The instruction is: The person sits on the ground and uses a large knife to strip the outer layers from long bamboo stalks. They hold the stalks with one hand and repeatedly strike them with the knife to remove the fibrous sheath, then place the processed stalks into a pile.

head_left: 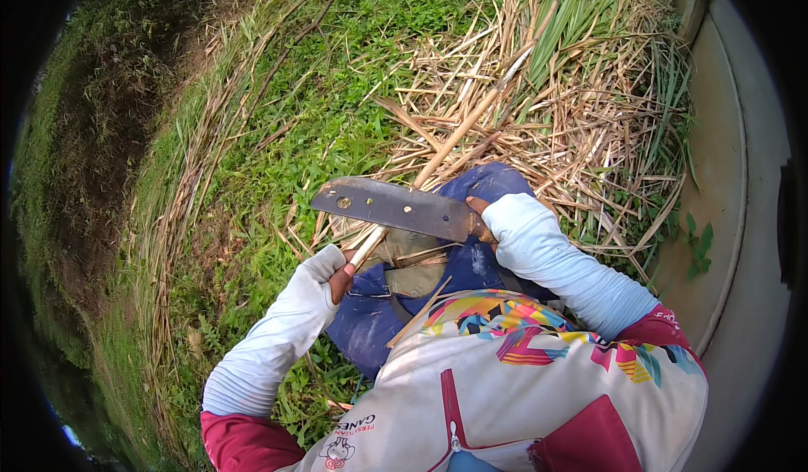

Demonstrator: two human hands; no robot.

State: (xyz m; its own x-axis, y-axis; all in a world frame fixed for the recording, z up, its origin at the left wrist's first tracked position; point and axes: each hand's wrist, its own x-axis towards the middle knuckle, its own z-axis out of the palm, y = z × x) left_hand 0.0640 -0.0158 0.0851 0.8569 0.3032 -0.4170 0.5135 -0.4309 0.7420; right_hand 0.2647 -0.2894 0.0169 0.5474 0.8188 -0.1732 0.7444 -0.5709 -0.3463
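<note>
Head view: a broad machete [387, 207] crosses over a pale, slender stalk [454, 140]. Below-left of the machete, the left hand [330, 273] clenches the stalk; at the machete's right end, the right hand [500, 214] grasps it. Trimming seems underway; the next stroke likely needs steady bracing.

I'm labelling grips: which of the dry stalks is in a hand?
The long pale stalk, gripped by the left hand and passing beneath the machete; the other dry stalks are in neither hand.
</note>
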